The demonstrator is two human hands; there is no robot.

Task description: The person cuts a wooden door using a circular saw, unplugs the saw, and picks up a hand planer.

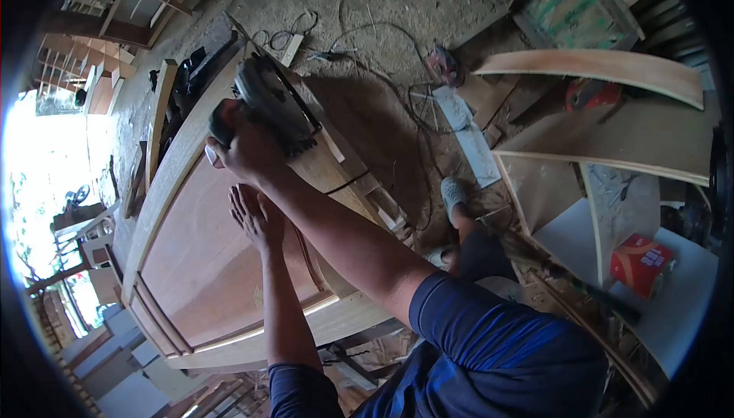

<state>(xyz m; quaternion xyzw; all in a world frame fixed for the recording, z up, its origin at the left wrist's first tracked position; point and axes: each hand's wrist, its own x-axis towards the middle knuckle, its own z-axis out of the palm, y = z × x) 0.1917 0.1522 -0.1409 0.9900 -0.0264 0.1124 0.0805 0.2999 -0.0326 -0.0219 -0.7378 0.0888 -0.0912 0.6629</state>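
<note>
My right hand [248, 146] is wrapped around the handle of a circular saw [264, 89], with a grey rounded guard and a dark motor body. The saw rests at the far end of a framed wooden panel [206, 257], which looks like a door with a curved edge strip. Its blade is hidden from view. My left hand [258, 219] lies with fingers stretched out on the panel's reddish-brown face, just below my right wrist. The right forearm crosses above the panel's right side.
A power cord [397, 85] winds over the dusty floor near a red power tool [445, 66]. To the right stands a plywood cabinet [612, 139] with a curved board [596, 70] on top and a red box [641, 265] inside. Wood offcuts lie around.
</note>
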